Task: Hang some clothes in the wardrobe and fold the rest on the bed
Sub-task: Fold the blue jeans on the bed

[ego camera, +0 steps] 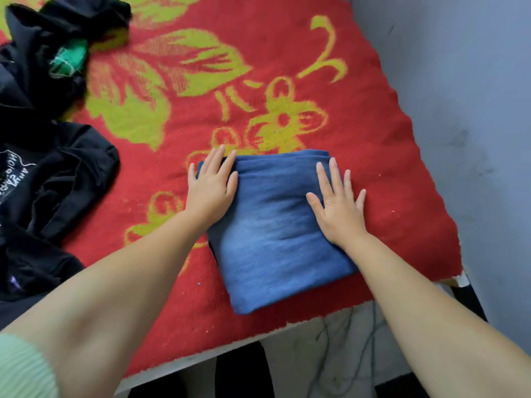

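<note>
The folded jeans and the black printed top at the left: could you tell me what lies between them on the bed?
Only bare red blanket separates the jeans from the black top, seen in the head view.

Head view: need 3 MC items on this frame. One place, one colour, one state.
1. Where do the folded jeans lie on the bed?
A. near its right edge, by the wall
B. on the black pile
C. on the floor

2. What colour is the garment poking out of the black clothes pile?
A. white
B. green
C. orange

3. What are the hands doing?
A. both lifting the jeans
B. one holds a hanger
C. both pressing flat on the jeans

Key: 1 A, red blanket edge and grey wall sit just right of them. 2 B, the green garment shows at top left. 3 C, left hand and right hand lie with straight fingers on the denim.
</note>
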`<state>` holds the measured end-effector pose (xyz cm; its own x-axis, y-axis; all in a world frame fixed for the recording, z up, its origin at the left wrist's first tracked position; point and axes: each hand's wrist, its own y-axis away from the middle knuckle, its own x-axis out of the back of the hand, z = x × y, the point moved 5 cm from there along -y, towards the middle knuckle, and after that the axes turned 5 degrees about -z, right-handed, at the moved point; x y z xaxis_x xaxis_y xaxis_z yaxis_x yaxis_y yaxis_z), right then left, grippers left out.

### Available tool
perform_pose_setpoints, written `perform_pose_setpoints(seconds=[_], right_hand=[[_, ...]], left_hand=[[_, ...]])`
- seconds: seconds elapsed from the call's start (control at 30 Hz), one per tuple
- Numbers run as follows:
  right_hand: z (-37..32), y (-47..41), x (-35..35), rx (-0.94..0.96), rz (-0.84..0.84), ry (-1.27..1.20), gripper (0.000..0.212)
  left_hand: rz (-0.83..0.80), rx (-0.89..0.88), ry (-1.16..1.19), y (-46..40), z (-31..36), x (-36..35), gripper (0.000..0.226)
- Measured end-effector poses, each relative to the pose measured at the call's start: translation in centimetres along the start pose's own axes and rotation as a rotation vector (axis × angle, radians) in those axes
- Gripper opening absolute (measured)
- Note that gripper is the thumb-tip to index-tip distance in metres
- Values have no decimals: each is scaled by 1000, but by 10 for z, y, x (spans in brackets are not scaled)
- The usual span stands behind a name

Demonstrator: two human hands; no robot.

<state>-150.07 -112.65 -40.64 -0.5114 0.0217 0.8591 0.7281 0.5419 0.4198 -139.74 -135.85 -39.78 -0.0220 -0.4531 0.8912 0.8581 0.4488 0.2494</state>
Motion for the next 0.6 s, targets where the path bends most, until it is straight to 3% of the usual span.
perform_pose_setpoints(seconds=[0.07, 0.13, 0.2, 0.27, 0.37, 0.5, 0.53, 0.6], right_hand=[[5, 9, 8, -112, 30, -150, 69], [18, 21, 13, -304, 110, -447, 72], [26, 26, 12, -433, 81, -599, 69], [28, 23, 10, -479, -35, -680, 63], [15, 13, 27, -408, -25, -803, 47], [-52, -11, 72, -106, 118, -722, 31], [-79, -22, 80, -5, 107, -679, 29], [-132, -44, 90, 164, 98, -507, 30]], left_hand=[[154, 130, 105, 20, -10, 20, 59], [239, 364, 439, 63, -19, 16, 68], [139, 609, 862, 122, -8, -18, 69], [-22, 732, 1115, 169, 15, -49, 55], [-38, 689, 1243, 182, 25, -55, 35], [271, 660, 1183, 191, 26, -27, 36], [273, 675, 1157, 199, 31, -27, 35], [27, 680, 1184, 209, 49, -36, 24]])
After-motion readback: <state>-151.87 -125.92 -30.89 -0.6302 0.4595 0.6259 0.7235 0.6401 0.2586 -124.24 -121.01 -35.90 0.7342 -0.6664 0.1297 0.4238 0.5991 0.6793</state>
